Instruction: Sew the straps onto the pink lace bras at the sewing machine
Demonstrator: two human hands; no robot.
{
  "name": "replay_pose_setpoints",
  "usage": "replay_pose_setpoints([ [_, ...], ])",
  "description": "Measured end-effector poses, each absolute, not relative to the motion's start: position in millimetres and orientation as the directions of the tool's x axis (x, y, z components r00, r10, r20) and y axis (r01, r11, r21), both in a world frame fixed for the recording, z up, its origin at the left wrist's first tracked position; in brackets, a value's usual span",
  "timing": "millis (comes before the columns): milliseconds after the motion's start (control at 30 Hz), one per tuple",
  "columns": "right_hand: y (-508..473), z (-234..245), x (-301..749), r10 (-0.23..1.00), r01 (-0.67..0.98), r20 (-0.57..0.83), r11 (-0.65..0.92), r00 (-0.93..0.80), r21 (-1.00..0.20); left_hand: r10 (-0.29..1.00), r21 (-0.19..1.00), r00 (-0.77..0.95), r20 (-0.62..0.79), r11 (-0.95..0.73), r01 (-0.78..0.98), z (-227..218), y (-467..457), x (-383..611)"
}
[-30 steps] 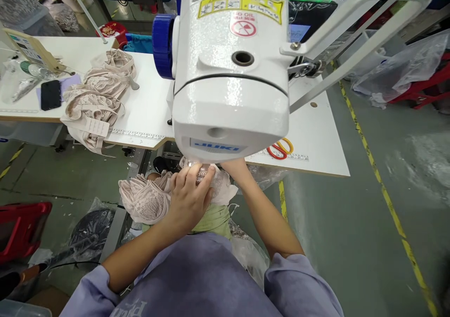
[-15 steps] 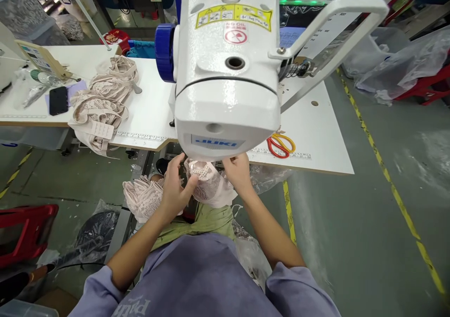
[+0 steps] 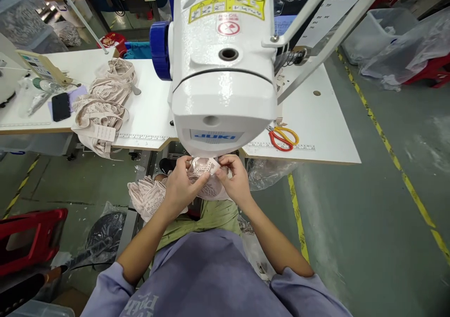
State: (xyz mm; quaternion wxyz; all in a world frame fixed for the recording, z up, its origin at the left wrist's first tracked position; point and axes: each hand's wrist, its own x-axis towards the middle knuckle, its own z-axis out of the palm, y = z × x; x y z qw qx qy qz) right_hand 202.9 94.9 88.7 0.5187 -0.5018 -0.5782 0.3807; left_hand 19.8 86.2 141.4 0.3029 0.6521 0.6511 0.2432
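Just below the head of a white sewing machine (image 3: 225, 96), a pale pink lace bra (image 3: 213, 185) is stretched between my two hands. My left hand (image 3: 181, 185) grips its left side, thumb on top and fingers partly under the machine head. On the other side my right hand (image 3: 235, 178) pinches the lace edge between thumb and fingers. The machine's needle area is hidden behind its head. A bunch of similar lace pieces (image 3: 146, 197) hangs to the left of my left hand, over my lap.
A pile of beige lace bras (image 3: 101, 106) lies on the white table (image 3: 147, 101) at left, near a black phone (image 3: 61, 107). Scissors with red and yellow handles (image 3: 284, 139) rest right of the machine. A red stool (image 3: 31, 237) stands at lower left.
My right hand has turned inward and its thumb has come onto the lace edge, closer to my left hand. The bra has been drawn up slightly toward the machine.
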Motion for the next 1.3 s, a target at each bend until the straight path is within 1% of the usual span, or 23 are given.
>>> replay_pose_setpoints([
  [300, 95, 90, 203, 0.977, 0.219, 0.208, 0.192, 0.050, -0.957, 0.999, 0.574, 0.021, 0.046, -0.043, 0.818, 141, 84, 25],
  [500, 95, 95, 205, 0.981, 0.242, 0.185, 0.167, 0.052, -0.956, 0.997, 0.547, 0.027, 0.077, -0.065, 0.835, 144, 82, 28],
  [667, 99, 99, 200, 0.982, 0.278, 0.180, 0.158, 0.055, -0.948, 0.999, 0.608, 0.007, 0.043, -0.032, 0.793, 147, 81, 25],
  [733, 101, 101, 197, 0.990, 0.245, 0.125, 0.106, 0.063, -0.964, 0.998, 0.638, 0.004, 0.055, -0.038, 0.769, 147, 81, 23],
  [800, 100, 105, 196, 0.997, 0.179, 0.052, 0.041, 0.056, -0.983, 0.999, 0.686, 0.012, 0.053, -0.045, 0.726, 146, 78, 20],
  [900, 90, 111, 202, 0.997, 0.048, -0.071, -0.070, -0.021, -0.996, 0.999, 0.812, 0.050, 0.011, -0.039, 0.582, 141, 67, 16],
  [967, 78, 115, 209, 0.987, -0.023, -0.135, -0.137, -0.083, -0.990, 0.995, 0.900, 0.092, -0.029, -0.014, 0.436, 137, 56, 15],
  [1033, 66, 118, 216, 0.978, -0.075, -0.178, -0.187, -0.109, -0.980, 0.988, 0.957, 0.138, -0.064, 0.021, 0.290, 133, 46, 14],
  [1100, 54, 119, 220, 0.969, -0.122, -0.227, -0.239, -0.102, -0.963, 0.980, 0.979, 0.176, -0.088, 0.053, 0.197, 131, 39, 12],
  [1167, 44, 119, 221, 0.954, -0.173, -0.282, -0.295, -0.098, -0.940, 0.968, 0.979, 0.213, -0.130, 0.092, 0.180, 130, 38, 12],
  [1233, 35, 119, 219, 0.942, -0.205, -0.318, -0.334, -0.111, -0.920, 0.938, 0.967, 0.272, -0.213, 0.163, 0.196, 129, 41, 13],
  [1300, 28, 119, 217, 0.940, -0.160, -0.310, -0.332, -0.145, -0.930, 0.874, 0.946, 0.362, -0.324, 0.286, 0.154, 127, 46, 17],
])
